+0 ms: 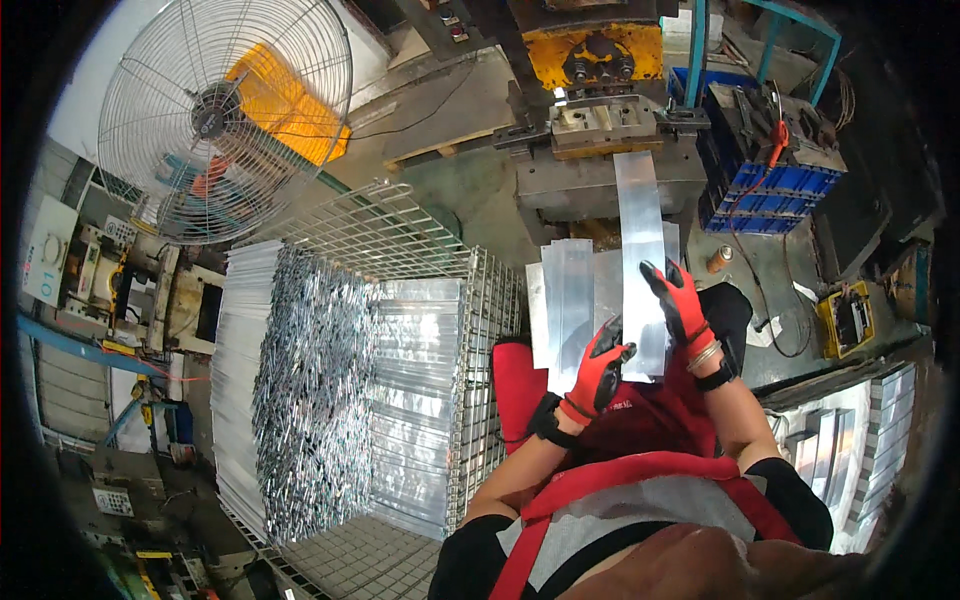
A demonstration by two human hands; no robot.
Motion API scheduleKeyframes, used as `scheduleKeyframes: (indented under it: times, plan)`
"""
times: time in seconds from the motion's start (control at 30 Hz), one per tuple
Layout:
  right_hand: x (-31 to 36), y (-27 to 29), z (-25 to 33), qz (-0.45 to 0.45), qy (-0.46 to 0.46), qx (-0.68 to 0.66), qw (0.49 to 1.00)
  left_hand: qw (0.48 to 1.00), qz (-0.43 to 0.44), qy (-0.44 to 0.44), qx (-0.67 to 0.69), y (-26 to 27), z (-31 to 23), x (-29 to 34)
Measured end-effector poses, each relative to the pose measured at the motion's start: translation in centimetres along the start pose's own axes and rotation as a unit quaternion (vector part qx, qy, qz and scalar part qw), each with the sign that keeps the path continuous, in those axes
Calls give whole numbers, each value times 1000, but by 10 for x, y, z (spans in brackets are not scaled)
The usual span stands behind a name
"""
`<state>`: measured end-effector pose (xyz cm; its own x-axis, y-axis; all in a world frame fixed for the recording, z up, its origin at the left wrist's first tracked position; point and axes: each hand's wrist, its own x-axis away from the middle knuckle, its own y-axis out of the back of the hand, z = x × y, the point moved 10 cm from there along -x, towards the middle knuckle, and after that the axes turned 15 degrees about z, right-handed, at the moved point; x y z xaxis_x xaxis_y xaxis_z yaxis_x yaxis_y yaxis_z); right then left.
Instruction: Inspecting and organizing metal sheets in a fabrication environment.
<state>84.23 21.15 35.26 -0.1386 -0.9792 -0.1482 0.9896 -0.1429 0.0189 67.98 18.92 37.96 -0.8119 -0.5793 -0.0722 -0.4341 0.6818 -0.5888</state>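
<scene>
Holding the metal strip (640, 235) should be light work; probably fairly stiff lengthwise, smooth and slippery, easily scratched. Better to take by both long edges. Lying above the loose strips (571, 300), long axis toward the press (600, 122), far end slightly leftward. With right hand (682, 305), touching right edge, grip impossible to tell; with left hand (594, 377), thumb and finger apart near left edge.

- My left forearm (518, 476) angles inward, dark band (549, 420) at wrist.
- My left hand (598, 372), gloved red-black: fingers partly bent.
- My right forearm (740, 418) slants inward; right hand (682, 305) farther forward, gloved alike, grip unclear from here.
</scene>
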Motion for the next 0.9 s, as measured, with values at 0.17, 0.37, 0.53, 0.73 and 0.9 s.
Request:
scheduleKeyframes:
  times: [0.17, 0.37, 0.53, 0.73, 0.9]
  plan:
    - [-25, 8, -16, -49, -159, -22, 986, 989, -14, 92, 111, 21, 29, -19]
    - [-57, 6, 31, -40, -24, 46, 998, 999, -39, 13, -6, 51, 13, -48]
    - [-97, 18, 34, -28, -51, -35, 998, 992, -67, 99, 38, 60, 2, -70]
    - [-131, 19, 15, 1, -29, -141, 990, 979, 22, 134, 152, 49, 6, -92]
    - [-133, 24, 13, 14, 17, -168, 986, 993, 51, 93, 50, 44, -15, -109]
